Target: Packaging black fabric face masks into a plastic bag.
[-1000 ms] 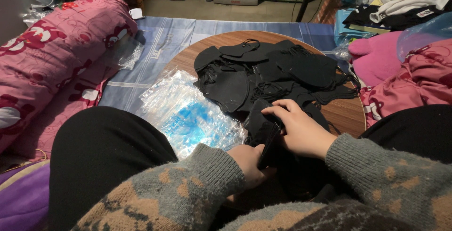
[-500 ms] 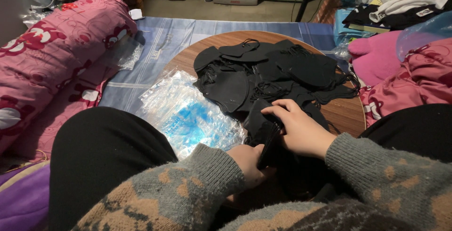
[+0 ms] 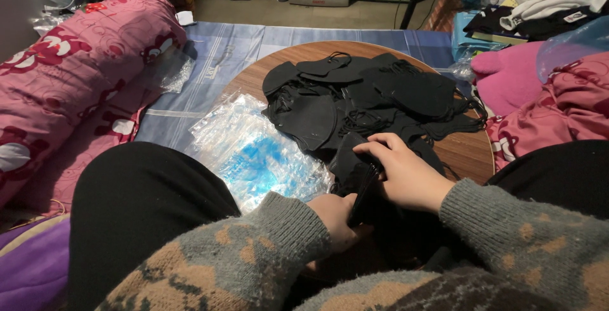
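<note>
Low at about six o'clock in the view, just below centre, a thin stack of black face masks (image 3: 363,184) stands on edge between the two hands, its lower part lost in the dark gap between the sleeves, so how many masks it holds is hard to make out. From its four o'clock side the right hand (image 3: 406,174) lies over the stack, fingers (image 3: 374,148) curled together across its top edge and pressing down on it; the thumb is hidden behind the stack. At the stack's seven o'clock the left hand (image 3: 336,217) is mostly covered by its own patterned knit sleeve (image 3: 254,254), only knuckles showing, closed against the stack's lower edge; whether its fingertips pinch the masks cannot be told. At twelve o'clock from the hands a loose pile of black masks (image 3: 368,95) with tangled ear loops spreads over a round wooden table (image 3: 469,152), black on black, so single masks blur together. At ten o'clock from the stack lies a heap of clear plastic bags (image 3: 254,152) with a blue tint. A black-clad knee (image 3: 139,203) fills eight o'clock. Farther out, a pink patterned bolster (image 3: 76,64) lies at ten o'clock and pink bedding (image 3: 558,102) at two o'clock, cut off by the picture's edge.
</note>
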